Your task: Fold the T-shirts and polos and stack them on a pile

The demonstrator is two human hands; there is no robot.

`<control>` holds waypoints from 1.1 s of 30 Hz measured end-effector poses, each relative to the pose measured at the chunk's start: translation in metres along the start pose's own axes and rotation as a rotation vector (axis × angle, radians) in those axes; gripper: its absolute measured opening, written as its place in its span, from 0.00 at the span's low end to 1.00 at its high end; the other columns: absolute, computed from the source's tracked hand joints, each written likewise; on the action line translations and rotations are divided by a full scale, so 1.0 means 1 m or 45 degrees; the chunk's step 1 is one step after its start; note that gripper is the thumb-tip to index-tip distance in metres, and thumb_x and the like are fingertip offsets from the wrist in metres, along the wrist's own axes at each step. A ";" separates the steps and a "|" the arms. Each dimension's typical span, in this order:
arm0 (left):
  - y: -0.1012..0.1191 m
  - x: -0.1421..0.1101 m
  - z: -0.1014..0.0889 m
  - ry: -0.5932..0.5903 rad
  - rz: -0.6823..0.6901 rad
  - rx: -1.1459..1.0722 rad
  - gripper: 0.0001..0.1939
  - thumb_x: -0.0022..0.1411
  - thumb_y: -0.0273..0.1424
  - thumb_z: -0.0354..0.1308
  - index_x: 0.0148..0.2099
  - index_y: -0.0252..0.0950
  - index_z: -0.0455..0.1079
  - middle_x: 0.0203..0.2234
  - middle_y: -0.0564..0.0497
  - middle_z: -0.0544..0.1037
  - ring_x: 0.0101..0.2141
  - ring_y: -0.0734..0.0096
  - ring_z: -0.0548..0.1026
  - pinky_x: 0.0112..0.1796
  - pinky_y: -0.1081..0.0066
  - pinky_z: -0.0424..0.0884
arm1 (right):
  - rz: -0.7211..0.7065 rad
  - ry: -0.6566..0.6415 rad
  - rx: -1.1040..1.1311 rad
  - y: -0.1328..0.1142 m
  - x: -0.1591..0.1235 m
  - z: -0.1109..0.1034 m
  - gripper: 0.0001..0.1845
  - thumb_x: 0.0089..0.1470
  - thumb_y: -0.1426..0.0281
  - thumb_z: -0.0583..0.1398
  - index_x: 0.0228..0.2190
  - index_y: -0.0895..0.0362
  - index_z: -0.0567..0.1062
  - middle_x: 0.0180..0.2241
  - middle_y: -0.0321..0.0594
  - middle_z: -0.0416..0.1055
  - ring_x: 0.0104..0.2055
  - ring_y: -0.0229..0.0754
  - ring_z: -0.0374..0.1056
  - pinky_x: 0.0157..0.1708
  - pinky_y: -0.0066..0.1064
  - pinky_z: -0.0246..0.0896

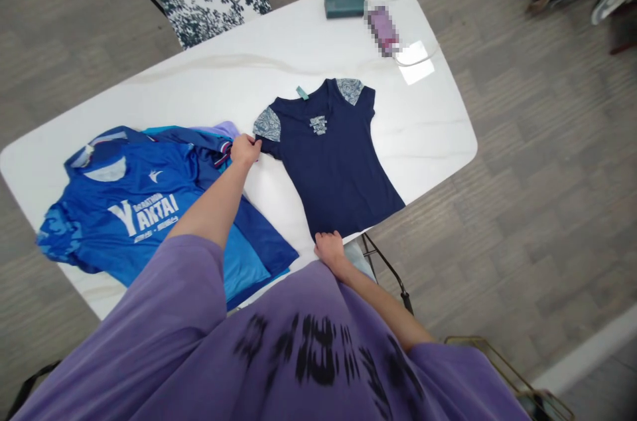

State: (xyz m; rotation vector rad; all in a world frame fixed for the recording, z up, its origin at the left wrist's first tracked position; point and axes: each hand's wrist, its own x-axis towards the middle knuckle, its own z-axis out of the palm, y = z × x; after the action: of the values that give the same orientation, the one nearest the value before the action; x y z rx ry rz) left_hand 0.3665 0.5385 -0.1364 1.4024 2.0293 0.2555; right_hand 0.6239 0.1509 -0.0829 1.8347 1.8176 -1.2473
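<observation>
Short-sleeved navy fabric T-shirt with paisley shoulders (338,165): lying flat

The T-shirt is lying on the glossy white, round-cornered table (432,135). My left hand (246,150) is pinching its sleeve edge. My right hand (329,247) is curling at its hem's near corner; I cannot tell whether it is pinching. A shiny blue fabric jersey with white lettering (109,182) is lying to its left

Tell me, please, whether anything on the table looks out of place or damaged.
Slightly: the blue shirt has one sleeve poking past the edge of the table, and the clothes under it stick out unevenly. The navy shirt lies fairly flat. I see no spill or damage.
</observation>
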 end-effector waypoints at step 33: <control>0.214 0.010 0.116 -0.259 0.612 0.231 0.13 0.81 0.30 0.67 0.61 0.27 0.79 0.68 0.32 0.81 0.72 0.38 0.77 0.77 0.44 0.68 | 0.234 0.509 0.306 0.201 -0.035 -0.064 0.18 0.80 0.63 0.62 0.65 0.50 0.80 0.61 0.48 0.82 0.60 0.55 0.77 0.63 0.44 0.74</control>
State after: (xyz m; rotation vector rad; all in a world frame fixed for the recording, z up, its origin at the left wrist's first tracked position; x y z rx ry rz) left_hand 0.5989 0.6123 -0.1231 1.9378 1.5615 0.1259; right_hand 0.8368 0.1376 -0.0938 2.4717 1.6841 -1.1332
